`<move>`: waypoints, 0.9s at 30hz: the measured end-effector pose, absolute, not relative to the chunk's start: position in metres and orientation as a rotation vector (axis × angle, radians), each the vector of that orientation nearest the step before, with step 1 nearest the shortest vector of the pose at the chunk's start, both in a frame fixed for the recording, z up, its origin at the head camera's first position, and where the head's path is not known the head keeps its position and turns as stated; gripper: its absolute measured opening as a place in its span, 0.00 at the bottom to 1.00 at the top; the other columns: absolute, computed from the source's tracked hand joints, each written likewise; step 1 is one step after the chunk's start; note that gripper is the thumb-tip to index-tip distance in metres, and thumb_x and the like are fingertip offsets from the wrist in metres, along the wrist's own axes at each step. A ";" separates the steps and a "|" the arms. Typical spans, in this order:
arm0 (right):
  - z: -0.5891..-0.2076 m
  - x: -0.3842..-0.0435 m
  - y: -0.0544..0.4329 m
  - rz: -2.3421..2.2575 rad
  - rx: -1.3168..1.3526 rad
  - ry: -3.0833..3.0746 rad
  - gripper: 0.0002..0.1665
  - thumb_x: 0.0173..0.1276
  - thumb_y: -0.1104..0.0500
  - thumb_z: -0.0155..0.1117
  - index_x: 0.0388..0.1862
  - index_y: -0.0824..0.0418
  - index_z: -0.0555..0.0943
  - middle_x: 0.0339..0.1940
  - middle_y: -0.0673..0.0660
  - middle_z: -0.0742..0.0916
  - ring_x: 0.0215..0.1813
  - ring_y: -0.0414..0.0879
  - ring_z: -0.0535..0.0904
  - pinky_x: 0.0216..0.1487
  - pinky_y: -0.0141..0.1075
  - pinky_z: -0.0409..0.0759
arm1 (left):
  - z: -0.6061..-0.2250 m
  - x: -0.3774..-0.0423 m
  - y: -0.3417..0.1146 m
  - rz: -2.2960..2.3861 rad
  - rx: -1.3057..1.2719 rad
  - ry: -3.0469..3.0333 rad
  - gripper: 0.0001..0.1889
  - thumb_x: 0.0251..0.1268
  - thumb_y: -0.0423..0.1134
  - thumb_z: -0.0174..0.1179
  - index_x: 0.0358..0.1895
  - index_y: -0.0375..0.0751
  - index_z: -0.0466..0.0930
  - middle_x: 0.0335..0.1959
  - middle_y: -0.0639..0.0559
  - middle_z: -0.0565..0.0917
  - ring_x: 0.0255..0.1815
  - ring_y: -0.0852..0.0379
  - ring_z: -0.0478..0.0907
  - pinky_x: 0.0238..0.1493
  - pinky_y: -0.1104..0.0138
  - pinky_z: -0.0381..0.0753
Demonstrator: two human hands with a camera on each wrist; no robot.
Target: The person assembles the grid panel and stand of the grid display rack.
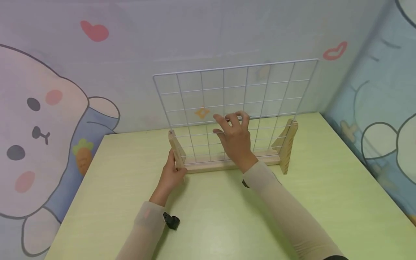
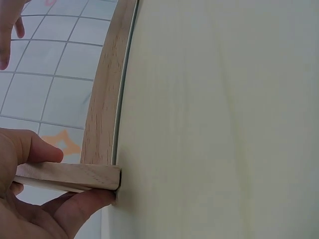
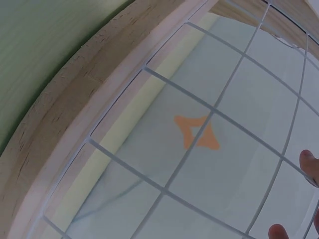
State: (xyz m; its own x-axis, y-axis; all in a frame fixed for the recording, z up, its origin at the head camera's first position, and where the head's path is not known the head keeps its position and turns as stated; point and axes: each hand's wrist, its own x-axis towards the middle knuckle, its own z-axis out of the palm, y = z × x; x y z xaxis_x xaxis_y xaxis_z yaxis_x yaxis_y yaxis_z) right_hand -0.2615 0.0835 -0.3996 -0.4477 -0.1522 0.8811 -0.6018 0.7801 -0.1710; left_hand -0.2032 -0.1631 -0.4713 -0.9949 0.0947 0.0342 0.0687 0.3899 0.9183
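A white wire grid (image 1: 235, 67) stands upright, leaning back, in a wooden stand with a long base bar (image 1: 211, 167). My left hand (image 1: 170, 174) grips the stand's left wooden side piece (image 2: 94, 175), with thumb and fingers on opposite faces in the left wrist view. Bent and spread, the fingers of my right hand (image 1: 237, 140) are in front of the middle of the grid. In the right wrist view its fingertips (image 3: 310, 163) overlap the wires at the right edge. The right wooden side piece (image 1: 287, 151) stands apart from both hands.
The stand rests on a pale yellow-green table (image 1: 208, 216), near its back edge. Directly behind rises a cartoon-printed backdrop (image 1: 136, 43), and another printed panel (image 1: 373, 90) borders the right side. A small black device (image 1: 171, 221) sits at the left wrist.
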 end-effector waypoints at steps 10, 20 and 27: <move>-0.406 -0.262 0.086 0.523 0.538 -2.022 0.29 0.65 0.65 0.79 0.64 0.54 0.82 0.54 0.64 0.84 0.71 0.74 0.66 0.35 0.47 0.88 | -0.474 -0.209 -0.163 1.741 0.162 2.559 0.49 0.68 0.26 0.52 0.88 0.52 0.38 0.79 0.28 0.61 0.70 0.26 0.71 0.53 0.43 0.83; -0.417 -0.258 0.075 0.366 0.559 -2.076 0.41 0.70 0.67 0.74 0.78 0.56 0.69 0.73 0.66 0.75 0.78 0.78 0.56 0.67 0.61 0.77 | -0.483 -0.199 -0.174 1.760 0.133 2.542 0.49 0.70 0.26 0.52 0.88 0.53 0.37 0.80 0.27 0.58 0.73 0.21 0.65 0.54 0.38 0.82; -0.400 -0.241 0.092 0.315 0.615 -2.258 0.45 0.69 0.61 0.76 0.82 0.58 0.66 0.80 0.68 0.69 0.81 0.75 0.56 0.76 0.63 0.65 | -0.481 -0.200 -0.172 1.756 0.147 2.480 0.46 0.76 0.29 0.56 0.88 0.50 0.38 0.79 0.26 0.59 0.75 0.23 0.64 0.61 0.38 0.79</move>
State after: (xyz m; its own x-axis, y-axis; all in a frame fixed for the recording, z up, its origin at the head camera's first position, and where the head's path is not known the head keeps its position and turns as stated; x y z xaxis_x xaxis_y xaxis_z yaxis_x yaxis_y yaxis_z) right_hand -0.2411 0.0924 -0.4005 -0.5950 -0.3325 0.7317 -0.5201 0.8534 -0.0352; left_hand -0.1999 -0.1716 -0.4807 -0.9905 0.1356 -0.0246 0.0218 0.3306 0.9435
